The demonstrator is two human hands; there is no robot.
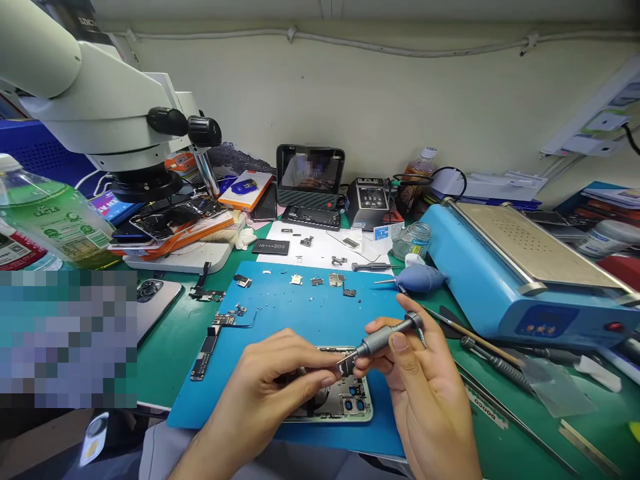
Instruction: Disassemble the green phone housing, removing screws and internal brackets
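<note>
My right hand (pixel 425 387) grips a small grey precision screwdriver (pixel 383 338), its tip pointing down-left. My left hand (pixel 273 383) pinches at that tip, just above an opened phone frame (pixel 350 403) lying on the blue work mat (pixel 300 307). The left hand covers most of the phone's inside; its camera lenses show at the near right corner. Small loose phone parts (pixel 320 280) and a logic board (pixel 205 357) lie spread over the mat.
A microscope (pixel 100 100) looms at the left over stacked phones (pixel 170 223). A blue heating machine (pixel 505 267) stands at right, with an air blower (pixel 420 278), tweezers and tools (pixel 495 363) beside it. A green bottle (pixel 50 213) is near left.
</note>
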